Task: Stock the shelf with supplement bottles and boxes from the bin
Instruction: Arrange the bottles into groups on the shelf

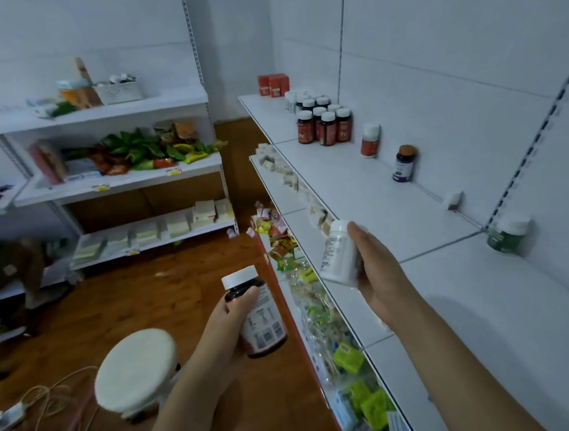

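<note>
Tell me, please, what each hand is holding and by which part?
The left hand grips a dark bottle around its upper body, below the white cap. The right hand grips a white bottle around its side.

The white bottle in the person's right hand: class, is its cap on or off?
On. The white bottle in the right hand shows a closed white cap at its upper end, above the shelf edge.

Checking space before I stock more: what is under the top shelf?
Under the top shelf a lower shelf holds pale boxes and packets; its back part is hidden.
</note>
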`<state>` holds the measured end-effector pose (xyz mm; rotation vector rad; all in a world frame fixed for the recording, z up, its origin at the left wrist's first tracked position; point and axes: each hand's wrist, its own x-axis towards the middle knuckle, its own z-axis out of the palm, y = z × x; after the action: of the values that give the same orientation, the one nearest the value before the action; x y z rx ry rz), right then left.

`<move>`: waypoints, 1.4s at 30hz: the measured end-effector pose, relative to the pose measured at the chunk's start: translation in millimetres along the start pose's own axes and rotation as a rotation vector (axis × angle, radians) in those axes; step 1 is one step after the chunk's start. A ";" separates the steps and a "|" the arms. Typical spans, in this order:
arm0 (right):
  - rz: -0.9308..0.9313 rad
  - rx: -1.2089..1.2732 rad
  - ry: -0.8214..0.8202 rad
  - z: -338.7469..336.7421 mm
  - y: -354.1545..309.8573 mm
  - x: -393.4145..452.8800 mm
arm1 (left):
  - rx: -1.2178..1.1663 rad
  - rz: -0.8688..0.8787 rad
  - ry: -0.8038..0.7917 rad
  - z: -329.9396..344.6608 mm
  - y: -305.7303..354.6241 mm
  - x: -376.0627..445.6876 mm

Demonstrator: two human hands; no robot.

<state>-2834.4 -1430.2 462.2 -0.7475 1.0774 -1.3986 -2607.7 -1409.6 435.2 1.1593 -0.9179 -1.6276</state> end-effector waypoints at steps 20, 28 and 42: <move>-0.035 -0.098 0.229 114.0 25.8 274.5 | 0.144 -0.012 -0.146 -98.2 118.6 328.3; -0.043 -0.186 0.334 89.6 24.9 433.2 | 0.153 -0.008 -0.142 -83.7 141.6 490.5; -0.266 -0.503 0.423 109.8 18.8 698.4 | 0.358 0.152 -0.144 -24.9 232.9 766.7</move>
<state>-2822.0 -2132.8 382.8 -1.0065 1.7520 -1.5698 -2638.0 -2210.7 425.7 1.1858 -1.3998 -1.4746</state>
